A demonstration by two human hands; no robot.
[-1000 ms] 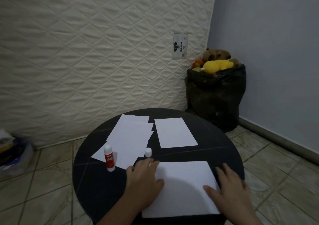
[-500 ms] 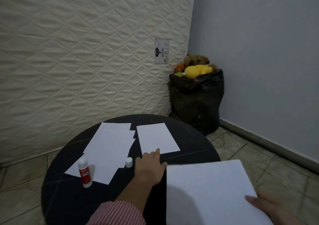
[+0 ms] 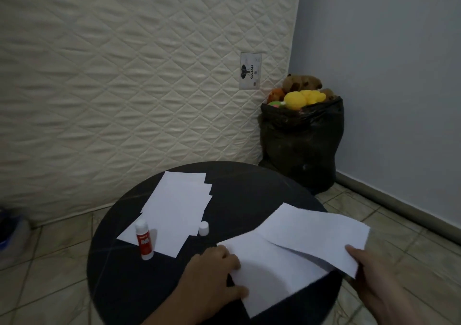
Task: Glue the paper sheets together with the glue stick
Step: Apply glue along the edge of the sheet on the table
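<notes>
While we hold two white paper sheets over the near right side of the round black table (image 3: 249,190), our left hand (image 3: 212,278) pins the lower sheet (image 3: 272,277) at its left edge, fingers curled on top and thumb at the near corner, apparently to keep it from sliding. Our right hand (image 3: 374,282) pinches the right end of the upper sheet (image 3: 314,227), thumb on top, fingers hidden beneath, lifting it so it arches above the lower one, probably to line the two up. Further left, a loose stack of white sheets (image 3: 174,212) lies flat. On its near corner stands the uncapped red-and-white glue stick (image 3: 144,239), well clear of both hands, with its small white cap (image 3: 203,228) just beside the stack.
</notes>
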